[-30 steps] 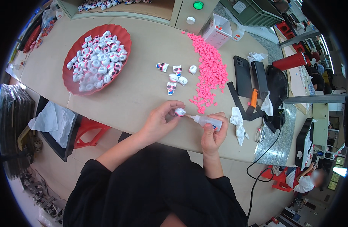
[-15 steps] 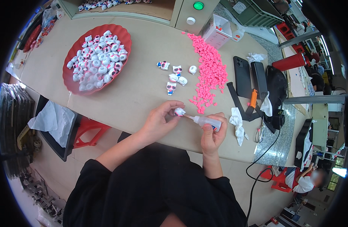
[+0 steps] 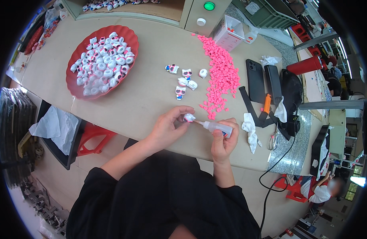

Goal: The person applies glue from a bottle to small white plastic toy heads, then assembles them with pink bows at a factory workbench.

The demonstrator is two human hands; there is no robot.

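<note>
Between the thumb and fingers of my left hand (image 3: 170,126) is a small white figurine head (image 3: 189,118) with pink on it. My right hand (image 3: 225,142) is wrapped round a translucent squeeze bottle (image 3: 217,128), held almost level. Its narrow tip points left and meets the head, or comes very close to it. Just beyond my hands lie several small white cat figurines (image 3: 180,92) with blue and pink parts, and a loose white head (image 3: 203,73). Many small pink pieces (image 3: 221,75) are spread in a long strip to their right.
A red scalloped bowl (image 3: 74,55) full of white heads stands at the left. On the right lie a phone (image 3: 255,81), a dark case (image 3: 273,83), an orange-handled tool (image 3: 267,103), crumpled tissue (image 3: 250,131) and scissors (image 3: 274,140). A white box (image 3: 229,35) stands at the back.
The squeeze bottle and my right hand have shifted very slightly. My left hand keeps the head in the same place.
</note>
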